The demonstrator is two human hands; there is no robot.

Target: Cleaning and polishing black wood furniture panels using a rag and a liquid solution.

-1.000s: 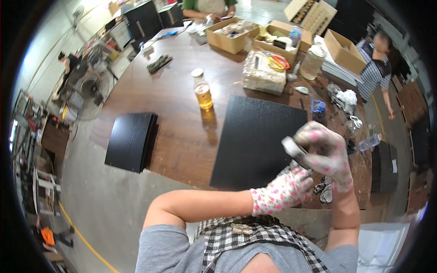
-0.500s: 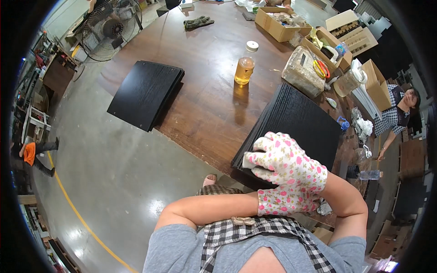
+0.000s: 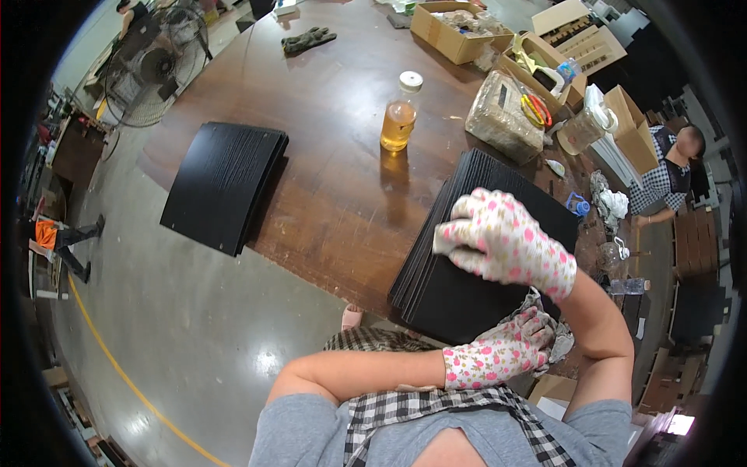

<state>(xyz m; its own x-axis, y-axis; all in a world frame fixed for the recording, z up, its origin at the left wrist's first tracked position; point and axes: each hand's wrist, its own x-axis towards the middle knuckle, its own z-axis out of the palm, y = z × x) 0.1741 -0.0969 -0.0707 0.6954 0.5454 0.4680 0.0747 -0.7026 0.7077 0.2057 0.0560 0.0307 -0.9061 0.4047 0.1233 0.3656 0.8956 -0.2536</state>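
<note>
A stack of thin black boards [image 3: 490, 303] with a wood-grain surface lies at the table's near right edge. Over its top is my right hand [image 3: 513, 241], in a white glove with pink flowers. Its fingers are curled together, and anything between them is hidden. My left hand [image 3: 498, 350], gloved alike, reaches across my body to the stack's near right corner. There its fingers close on a crumpled grey-white rag [image 3: 559, 342]. A second, smaller stack of black boards [image 3: 226, 183] sits to the left, partly overhanging the table edge.
On the brown table [image 3: 327, 226] stand a bottle of amber liquid [image 3: 398, 121], a dark glove [image 3: 309, 40], a plastic-wrapped block [image 3: 506, 117] with scissors [image 3: 535, 110], and cardboard boxes [image 3: 455, 35]. A co-worker [image 3: 661, 167] is at the right; a fan [image 3: 156, 66] stands far left.
My right hand has moved up and away from the near edge over the boards. My left hand has shifted nearer me onto the rag, apart from the right. The whole view has shifted slightly.
</note>
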